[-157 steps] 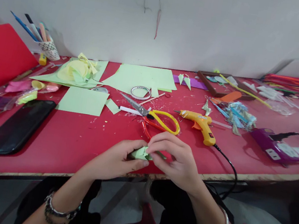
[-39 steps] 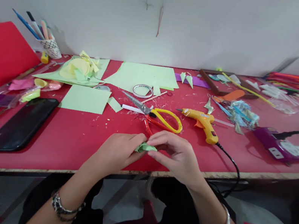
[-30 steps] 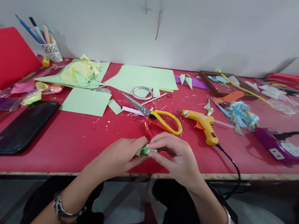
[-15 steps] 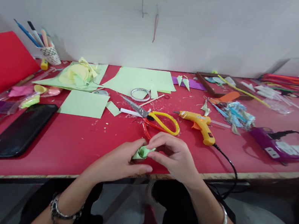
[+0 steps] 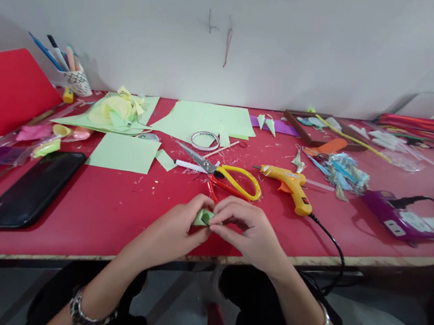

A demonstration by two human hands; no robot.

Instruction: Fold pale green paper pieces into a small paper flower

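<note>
A small piece of folded light-green paper [image 5: 201,217] is held between both hands above the front edge of the red table. My left hand [image 5: 179,225] grips it from the left, thumb below and fingers above. My right hand [image 5: 249,232] pinches its right side between thumb and fingertips, which partly cover it. Just beyond the hands lie scissors [image 5: 241,182] with one yellow and one red handle, beside a white pen [image 5: 189,166]. A yellow glue gun [image 5: 290,186] rests to their right.
A black phone [image 5: 31,190] lies at left, near green paper sheets [image 5: 125,153]. Behind are a tape roll [image 5: 205,141], two small green paper cones [image 5: 270,126] and a brown tray [image 5: 303,132]. A purple power strip [image 5: 395,217] with a black cord sits at right.
My left thumb and fingers have closed in on the green paper, and both hands have shifted slightly left. The view has tilted a little. Objects on the table stay put.
</note>
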